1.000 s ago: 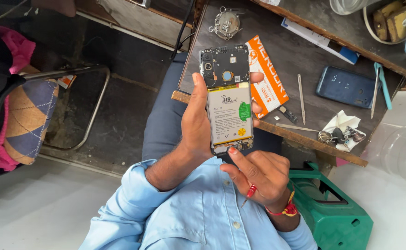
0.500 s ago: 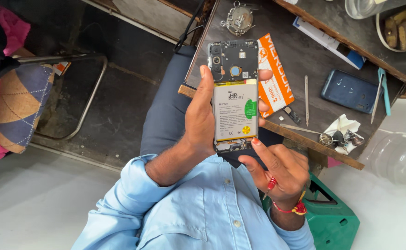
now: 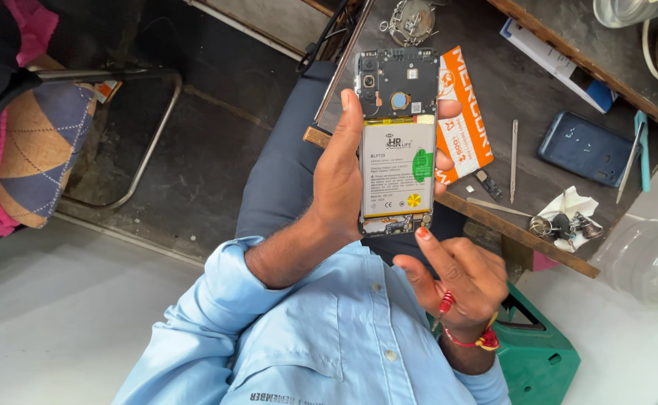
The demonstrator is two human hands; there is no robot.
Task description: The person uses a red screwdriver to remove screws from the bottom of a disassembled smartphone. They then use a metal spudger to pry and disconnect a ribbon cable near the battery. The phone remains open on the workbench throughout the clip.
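My left hand (image 3: 340,180) grips an opened smartphone (image 3: 398,82) upright by its sides, with the back cover off. The dark circuit board shows at the top, and a white battery (image 3: 396,169) with a green sticker fills the middle. My right hand (image 3: 460,281), with a red ring and a red thread at the wrist, sits just below the phone. Its index fingertip touches the phone's lower edge and it holds nothing. Both hands are over my lap, in front of a dark workbench (image 3: 494,45).
On the bench lie an orange box (image 3: 465,135), a thin metal pry tool (image 3: 513,150), a blue phone back cover (image 3: 584,146), a teal tool (image 3: 640,146) and a tissue with small parts (image 3: 565,214). A green stool (image 3: 539,352) stands at lower right, a cushioned chair (image 3: 40,142) at left.
My right index finger has stretched up to the phone's bottom edge. The phone stays in my left hand and has shifted slightly right in view.
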